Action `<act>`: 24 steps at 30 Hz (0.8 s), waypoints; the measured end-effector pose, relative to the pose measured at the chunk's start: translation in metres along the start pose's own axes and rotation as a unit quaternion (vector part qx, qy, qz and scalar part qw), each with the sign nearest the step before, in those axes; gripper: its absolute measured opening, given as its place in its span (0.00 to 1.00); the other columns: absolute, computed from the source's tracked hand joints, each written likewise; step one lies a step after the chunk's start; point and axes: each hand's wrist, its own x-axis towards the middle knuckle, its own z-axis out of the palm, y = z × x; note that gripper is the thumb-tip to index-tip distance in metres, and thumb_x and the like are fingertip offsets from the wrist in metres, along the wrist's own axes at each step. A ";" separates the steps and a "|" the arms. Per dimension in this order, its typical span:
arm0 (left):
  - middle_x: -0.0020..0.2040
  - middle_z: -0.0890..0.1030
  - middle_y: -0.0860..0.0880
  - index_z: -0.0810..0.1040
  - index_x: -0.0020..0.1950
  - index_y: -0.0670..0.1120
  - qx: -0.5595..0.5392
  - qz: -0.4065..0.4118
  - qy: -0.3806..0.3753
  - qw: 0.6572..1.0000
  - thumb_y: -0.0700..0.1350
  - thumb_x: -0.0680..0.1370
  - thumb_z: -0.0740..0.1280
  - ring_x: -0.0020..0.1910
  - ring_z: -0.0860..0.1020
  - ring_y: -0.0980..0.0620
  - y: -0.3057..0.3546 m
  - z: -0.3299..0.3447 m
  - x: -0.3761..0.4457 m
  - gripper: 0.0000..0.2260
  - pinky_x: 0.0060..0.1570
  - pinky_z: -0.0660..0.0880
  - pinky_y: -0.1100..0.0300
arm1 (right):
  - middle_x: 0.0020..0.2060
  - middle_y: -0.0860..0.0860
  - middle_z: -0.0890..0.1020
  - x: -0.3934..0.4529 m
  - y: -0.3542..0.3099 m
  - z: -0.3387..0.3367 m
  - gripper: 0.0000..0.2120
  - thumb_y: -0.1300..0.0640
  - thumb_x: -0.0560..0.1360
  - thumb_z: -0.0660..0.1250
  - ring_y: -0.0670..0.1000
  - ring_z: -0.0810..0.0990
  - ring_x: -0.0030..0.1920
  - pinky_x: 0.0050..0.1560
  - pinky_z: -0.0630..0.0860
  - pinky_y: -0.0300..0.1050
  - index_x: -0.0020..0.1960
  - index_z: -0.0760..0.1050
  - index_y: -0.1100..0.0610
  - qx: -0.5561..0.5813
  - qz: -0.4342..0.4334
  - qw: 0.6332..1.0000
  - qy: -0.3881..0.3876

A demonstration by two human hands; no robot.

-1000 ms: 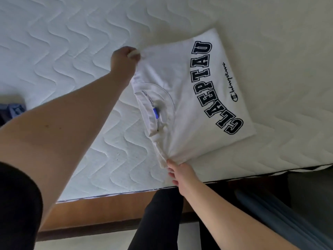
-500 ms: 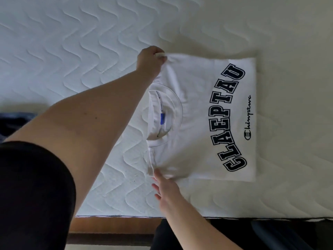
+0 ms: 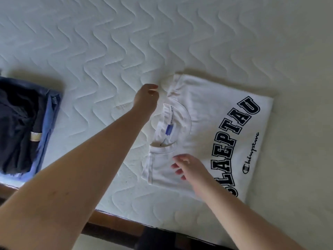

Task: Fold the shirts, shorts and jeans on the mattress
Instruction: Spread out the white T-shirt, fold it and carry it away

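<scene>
Nearest the mattress's [image 3: 108,51] front edge, the right hand [image 3: 191,171] is hovering with loose fingers over the folded white shirt [image 3: 207,123]. Farther in, the left hand [image 3: 146,101] is hanging just beside the shirt's collar corner, fingers curled, grasping nothing.
</scene>
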 end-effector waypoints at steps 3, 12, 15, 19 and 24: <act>0.49 0.82 0.56 0.79 0.57 0.55 -0.050 0.002 0.011 0.999 0.42 0.78 0.63 0.44 0.80 0.57 -0.017 -0.011 -0.028 0.12 0.35 0.73 0.66 | 0.36 0.44 0.84 0.017 -0.041 -0.036 0.04 0.53 0.79 0.67 0.39 0.79 0.31 0.35 0.72 0.39 0.46 0.78 0.48 -0.109 -0.112 0.987 0.028; 0.48 0.85 0.54 0.79 0.52 0.56 -0.199 -0.165 0.091 0.962 0.42 0.80 0.63 0.51 0.82 0.53 -0.094 -0.010 -0.106 0.09 0.57 0.77 0.53 | 0.52 0.46 0.81 0.076 -0.139 -0.061 0.12 0.56 0.79 0.65 0.44 0.78 0.51 0.48 0.71 0.35 0.63 0.75 0.50 -0.338 -0.318 0.883 0.077; 0.55 0.81 0.54 0.77 0.60 0.55 -0.120 -0.188 0.162 0.961 0.46 0.79 0.62 0.56 0.79 0.52 -0.117 -0.005 -0.132 0.11 0.57 0.76 0.53 | 0.62 0.50 0.79 0.095 -0.158 -0.060 0.17 0.58 0.79 0.65 0.52 0.74 0.63 0.62 0.70 0.44 0.67 0.74 0.53 -0.426 -0.376 0.812 0.135; 0.58 0.77 0.52 0.75 0.63 0.53 -0.118 -0.212 0.243 0.939 0.48 0.80 0.61 0.56 0.77 0.52 -0.144 0.003 -0.175 0.12 0.54 0.74 0.55 | 0.68 0.54 0.73 0.119 -0.178 -0.058 0.22 0.56 0.78 0.67 0.60 0.69 0.68 0.66 0.67 0.54 0.71 0.70 0.52 -0.522 -0.345 0.754 0.199; 0.50 0.81 0.51 0.75 0.57 0.53 -0.203 -0.369 0.288 0.860 0.44 0.79 0.58 0.44 0.79 0.51 -0.172 0.024 -0.225 0.10 0.36 0.73 0.56 | 0.67 0.55 0.74 0.142 -0.203 -0.074 0.25 0.48 0.76 0.69 0.60 0.71 0.67 0.66 0.70 0.54 0.71 0.69 0.51 -0.534 -0.274 0.779 0.182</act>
